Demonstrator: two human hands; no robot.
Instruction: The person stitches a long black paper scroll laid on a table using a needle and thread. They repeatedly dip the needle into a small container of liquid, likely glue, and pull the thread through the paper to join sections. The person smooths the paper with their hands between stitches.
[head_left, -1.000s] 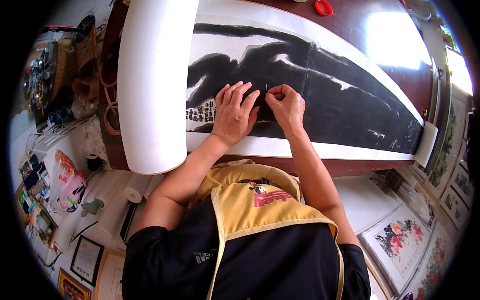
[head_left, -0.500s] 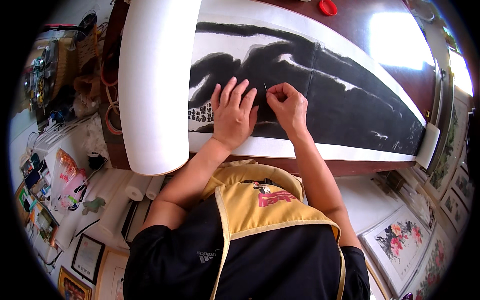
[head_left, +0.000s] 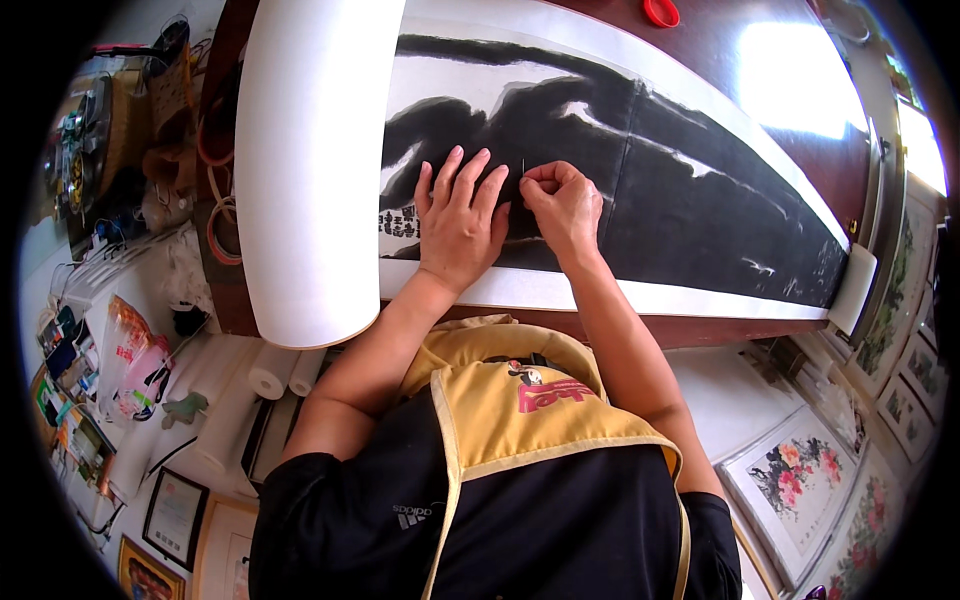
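The grip of the right hand (head_left: 566, 212) pinches a thin needle-like tool (head_left: 523, 166) between thumb and forefinger; the tool juts past the fingertips, its long axis pointing away from the body, across the length of the painting (head_left: 690, 228) beneath; whether its tip touches the paper, I cannot tell; the left hand (head_left: 460, 225), fingers spread, lies palm down just left of it; the painting runs left to right on the surface (head_left: 730, 75), beside a white roll (head_left: 315, 190); black characters (head_left: 400, 222) show left of the left hand; the yellow apron (head_left: 545, 428) and black shirt (head_left: 360, 535) bear printed lettering.
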